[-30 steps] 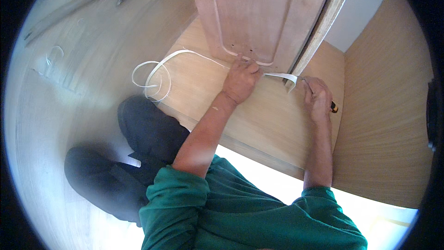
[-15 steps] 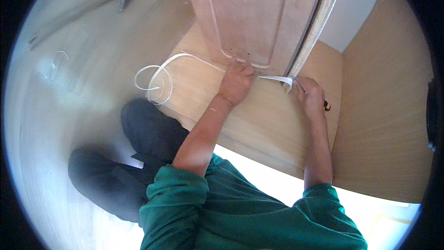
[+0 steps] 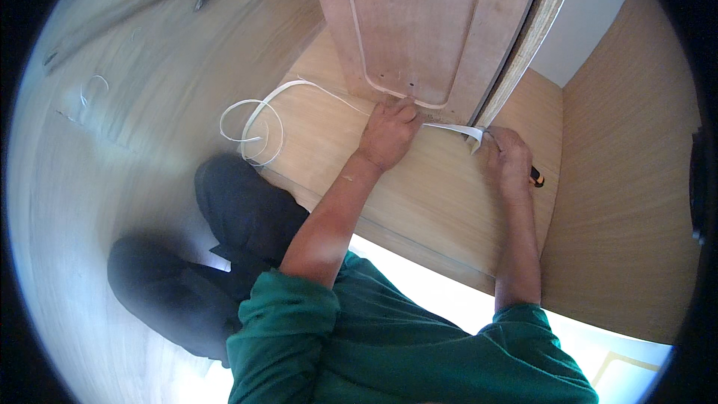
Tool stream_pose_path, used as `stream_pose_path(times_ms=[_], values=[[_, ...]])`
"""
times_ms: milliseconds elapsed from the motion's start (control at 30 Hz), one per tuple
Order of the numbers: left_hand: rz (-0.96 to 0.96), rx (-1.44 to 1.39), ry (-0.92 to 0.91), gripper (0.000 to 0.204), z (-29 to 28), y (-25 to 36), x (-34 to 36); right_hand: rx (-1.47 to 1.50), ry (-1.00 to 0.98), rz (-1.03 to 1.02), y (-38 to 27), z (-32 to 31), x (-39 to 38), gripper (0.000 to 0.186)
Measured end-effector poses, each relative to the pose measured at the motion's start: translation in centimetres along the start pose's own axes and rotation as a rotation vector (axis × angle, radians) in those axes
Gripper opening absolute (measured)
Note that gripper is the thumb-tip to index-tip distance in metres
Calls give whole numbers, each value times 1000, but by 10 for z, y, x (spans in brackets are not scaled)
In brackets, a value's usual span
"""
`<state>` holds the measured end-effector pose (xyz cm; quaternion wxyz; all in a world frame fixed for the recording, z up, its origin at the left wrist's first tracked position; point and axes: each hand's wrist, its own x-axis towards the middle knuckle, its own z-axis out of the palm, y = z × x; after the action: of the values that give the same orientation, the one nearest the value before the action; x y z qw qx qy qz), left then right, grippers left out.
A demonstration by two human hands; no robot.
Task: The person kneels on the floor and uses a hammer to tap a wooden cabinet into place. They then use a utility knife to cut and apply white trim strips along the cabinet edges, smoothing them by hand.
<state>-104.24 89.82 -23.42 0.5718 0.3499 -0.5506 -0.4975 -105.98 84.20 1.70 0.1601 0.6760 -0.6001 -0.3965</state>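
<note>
White strip (image 3: 466, 129) coils loose at left, that length unattached; my left fingers (image 3: 404, 108) touch the wooden panel (image 3: 410, 22) low down, their grip unclear; past them it stretches to the corner, seemingly uncut, where my right fingers (image 3: 499, 139) grip a black-and-yellow tool (image 3: 537, 176).

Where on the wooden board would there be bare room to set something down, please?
The board is bare between the left forearm and right forearm, and between the left forearm and the coiled white strip. It is crowded around the left hand and right hand, near the pinkish panel.
</note>
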Motion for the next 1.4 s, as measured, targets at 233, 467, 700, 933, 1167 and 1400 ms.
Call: stream_pose_path(times_ms=[233,467,700,933,1167,1400], values=[[23,57,-43,24,-1,7,-5,-146,-235,103,-12,-16,1,12],[14,3,-29,23,6,-1,-4,-218,-246,104,34,6,-19,12],[-15,-25,-72,22,10,1,2,80,-53,201,15,-43,-15,12],[-169,-73,-321,34,-43,42,5,550,-33,325,-63,-91,-18,16],[-259,-55,-38,48,-154,64,-19,1412,-429,402,-116,-85,-38,19],[-723,697,141,27,-335,43,-138,2228,-962,428,-176,-13,-99,26]])
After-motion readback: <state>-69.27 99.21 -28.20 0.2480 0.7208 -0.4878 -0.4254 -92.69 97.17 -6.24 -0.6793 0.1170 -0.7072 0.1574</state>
